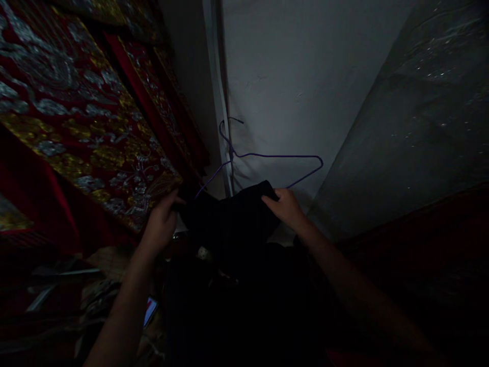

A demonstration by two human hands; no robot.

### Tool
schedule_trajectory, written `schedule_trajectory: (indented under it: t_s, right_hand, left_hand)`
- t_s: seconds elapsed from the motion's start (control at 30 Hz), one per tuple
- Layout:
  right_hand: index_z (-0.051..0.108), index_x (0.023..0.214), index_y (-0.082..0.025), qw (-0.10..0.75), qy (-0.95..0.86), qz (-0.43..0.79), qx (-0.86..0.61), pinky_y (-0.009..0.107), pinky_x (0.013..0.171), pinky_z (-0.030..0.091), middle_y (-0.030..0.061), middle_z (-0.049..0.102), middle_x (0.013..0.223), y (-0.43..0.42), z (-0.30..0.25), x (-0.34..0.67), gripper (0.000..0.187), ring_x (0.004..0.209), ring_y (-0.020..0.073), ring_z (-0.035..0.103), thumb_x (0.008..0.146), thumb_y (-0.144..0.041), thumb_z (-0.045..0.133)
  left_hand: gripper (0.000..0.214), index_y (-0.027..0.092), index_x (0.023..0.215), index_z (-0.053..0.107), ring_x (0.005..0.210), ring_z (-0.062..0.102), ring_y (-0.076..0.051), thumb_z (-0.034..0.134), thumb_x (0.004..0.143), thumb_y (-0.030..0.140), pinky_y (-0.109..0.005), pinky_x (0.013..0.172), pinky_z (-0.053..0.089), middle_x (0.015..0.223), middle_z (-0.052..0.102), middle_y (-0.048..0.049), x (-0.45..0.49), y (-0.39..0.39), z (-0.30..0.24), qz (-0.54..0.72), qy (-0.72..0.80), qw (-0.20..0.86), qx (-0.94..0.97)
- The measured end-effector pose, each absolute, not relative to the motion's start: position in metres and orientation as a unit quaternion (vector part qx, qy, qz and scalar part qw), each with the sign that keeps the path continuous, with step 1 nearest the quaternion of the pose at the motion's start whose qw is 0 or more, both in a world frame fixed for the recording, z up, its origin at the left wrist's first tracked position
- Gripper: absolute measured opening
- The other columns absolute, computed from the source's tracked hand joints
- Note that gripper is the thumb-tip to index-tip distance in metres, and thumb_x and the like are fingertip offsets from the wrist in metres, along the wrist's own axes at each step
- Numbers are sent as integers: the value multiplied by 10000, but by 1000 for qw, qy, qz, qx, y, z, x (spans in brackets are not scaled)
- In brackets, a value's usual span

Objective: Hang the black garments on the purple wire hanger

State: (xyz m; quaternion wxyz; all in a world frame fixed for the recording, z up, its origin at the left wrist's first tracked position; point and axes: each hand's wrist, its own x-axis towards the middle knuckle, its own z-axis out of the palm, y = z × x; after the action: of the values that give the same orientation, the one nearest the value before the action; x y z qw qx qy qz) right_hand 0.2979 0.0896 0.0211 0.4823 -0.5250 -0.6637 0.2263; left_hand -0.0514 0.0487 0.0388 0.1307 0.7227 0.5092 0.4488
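Note:
A dark garment [233, 224] hangs between my two raised hands in a dim space. My left hand [162, 221] is closed on its left upper edge. My right hand [286, 206] pinches its right upper corner. A thin purple wire hanger [267, 155] sits just above and behind the garment, its hook [225, 130] near a pale vertical pole [219, 102]. The hanger's lower left arm runs down behind the cloth. The garment's lower part is lost in shadow.
Red fabrics with gold and silver embroidery [87, 117] hang on the left. A white wall [305, 76] is ahead, and a dark glittery cloth [420, 117] hangs on the right. A small lit object [151, 308] shows low on the left.

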Motion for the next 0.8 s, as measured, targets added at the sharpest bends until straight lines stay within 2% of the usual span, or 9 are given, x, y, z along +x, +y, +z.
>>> schedule_trajectory:
  t_s: [0.13, 0.23, 0.3, 0.4, 0.47, 0.53, 0.63, 0.73, 0.8]
  right_hand:
    - [568, 565, -186, 505, -647, 308, -481, 239, 455, 335, -7, 549, 524, 79, 15, 283, 306, 499, 138, 492, 748, -431, 583]
    - [647, 677, -178, 511, -663, 319, -445, 275, 549, 462, 23, 666, 646, 73, 13, 278, 242, 606, 185, 602, 782, -381, 567]
    - [709, 840, -181, 529, -682, 281, -420, 333, 731, 538, 50, 740, 827, 70, 16, 285, 198, 792, 226, 678, 802, -310, 563]
    - [658, 1219, -198, 613, -649, 165, -418, 400, 945, 514, 92, 715, 1167, 72, 30, 308, 416, 1077, 254, 662, 809, -229, 587]
    - [571, 1359, -203, 656, -598, 113, -446, 408, 911, 534, 106, 691, 1221, 78, 43, 330, 557, 1073, 259, 665, 805, -233, 624]
    - [626, 1300, -195, 649, -582, 112, -477, 399, 833, 558, 97, 724, 1122, 88, 58, 354, 510, 972, 257, 691, 796, -266, 662]
    - [764, 949, -182, 555, -638, 214, -489, 373, 742, 566, 65, 756, 897, 100, 83, 386, 266, 815, 238, 702, 746, -352, 739]
    - [762, 788, -180, 435, -657, 400, -467, 334, 628, 564, 46, 737, 739, 103, 101, 400, 296, 682, 215, 689, 679, -450, 818]
    - [755, 795, -171, 431, -632, 455, -456, 305, 575, 550, 47, 717, 706, 103, 107, 396, 347, 633, 197, 670, 680, -488, 836]
  left_hand:
    - [548, 193, 1289, 552, 1269, 565, -237, 428, 759, 127, -404, 1100, 411, 1356, 618, -87, -17, 64, 62, 480, 437, 180, 739]
    - [567, 173, 1238, 591, 1015, 670, -204, 399, 712, 90, -338, 941, 503, 1115, 721, -62, -6, 72, 68, 453, 437, 186, 754]
    - [565, 169, 1171, 636, 936, 680, -198, 390, 671, 74, -312, 885, 511, 1019, 736, -43, -8, 74, 73, 426, 454, 143, 770]
    - [575, 167, 1148, 658, 935, 683, -211, 388, 649, 72, -322, 905, 504, 1009, 741, -40, -17, 73, 81, 385, 469, 85, 790]
    - [563, 162, 1151, 664, 962, 680, -226, 396, 663, 84, -348, 948, 494, 1038, 740, -50, -23, 73, 88, 364, 473, 69, 799]
    - [530, 164, 1150, 675, 988, 674, -239, 411, 693, 106, -373, 978, 485, 1065, 736, -59, -26, 75, 93, 345, 477, 70, 805]
    - [476, 181, 1117, 699, 1036, 653, -250, 445, 715, 143, -386, 1000, 470, 1101, 724, -61, -32, 82, 97, 356, 481, 81, 797]
    - [402, 188, 1085, 704, 1011, 642, -251, 516, 730, 222, -362, 930, 491, 1075, 714, -62, -41, 90, 98, 437, 497, 136, 738]
    - [377, 186, 1064, 693, 925, 636, -243, 575, 726, 301, -330, 814, 502, 1000, 705, -55, -45, 96, 98, 484, 527, 192, 672]
